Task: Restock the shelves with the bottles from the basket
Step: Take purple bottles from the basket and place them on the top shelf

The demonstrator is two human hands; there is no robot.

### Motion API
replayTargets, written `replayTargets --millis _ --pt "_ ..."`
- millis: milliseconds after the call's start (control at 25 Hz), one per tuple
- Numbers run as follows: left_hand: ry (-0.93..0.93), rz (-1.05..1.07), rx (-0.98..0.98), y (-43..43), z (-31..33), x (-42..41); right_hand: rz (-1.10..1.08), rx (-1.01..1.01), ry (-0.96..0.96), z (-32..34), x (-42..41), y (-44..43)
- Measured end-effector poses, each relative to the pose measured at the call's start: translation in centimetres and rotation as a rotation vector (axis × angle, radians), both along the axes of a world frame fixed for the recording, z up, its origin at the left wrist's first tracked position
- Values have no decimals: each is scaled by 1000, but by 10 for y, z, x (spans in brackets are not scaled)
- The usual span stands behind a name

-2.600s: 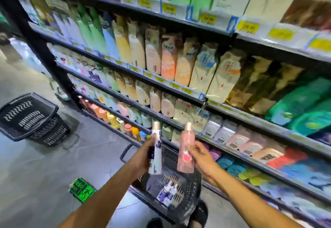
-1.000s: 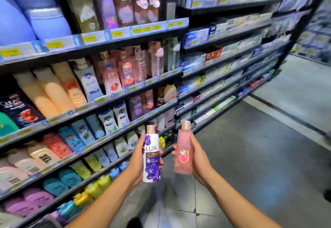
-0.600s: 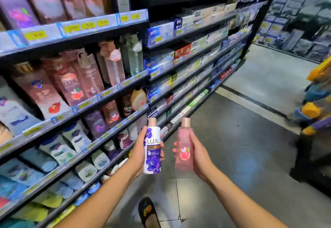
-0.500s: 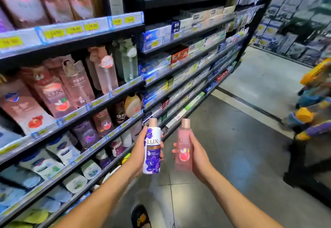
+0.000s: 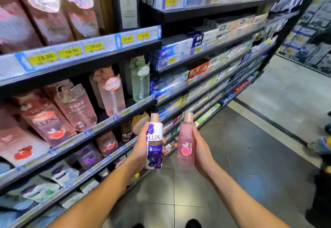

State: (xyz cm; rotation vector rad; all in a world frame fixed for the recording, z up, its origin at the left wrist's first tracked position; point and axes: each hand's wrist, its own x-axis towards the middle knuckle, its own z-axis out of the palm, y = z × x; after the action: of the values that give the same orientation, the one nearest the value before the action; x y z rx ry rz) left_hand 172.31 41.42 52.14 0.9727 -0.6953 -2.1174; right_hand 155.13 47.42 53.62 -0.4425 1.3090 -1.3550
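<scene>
Now my left hand (image 5: 141, 147) grips the white-and-purple plastic bottle (image 5: 155, 143), my right hand (image 5: 201, 151) the clear pink plastic bottle (image 5: 186, 144); with both full, one could slip while I place the other.

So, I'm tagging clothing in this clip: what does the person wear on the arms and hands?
Nothing that shows. The left forearm and right forearm are bare down to the frame's lower edge, no sleeve or cuff in view. The left hand and right hand are ungloved, and no watch, band or ring shows on the wrists or visible fingers.
</scene>
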Motion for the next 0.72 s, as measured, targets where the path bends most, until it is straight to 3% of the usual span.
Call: replayTargets --millis 440,720 --pt "-6 432 -20 -47 19 -5 536 54 57 9 -8 -128" --pt "-35 604 -185 -48 57 -24 803 -226 42 59 -21 -158"
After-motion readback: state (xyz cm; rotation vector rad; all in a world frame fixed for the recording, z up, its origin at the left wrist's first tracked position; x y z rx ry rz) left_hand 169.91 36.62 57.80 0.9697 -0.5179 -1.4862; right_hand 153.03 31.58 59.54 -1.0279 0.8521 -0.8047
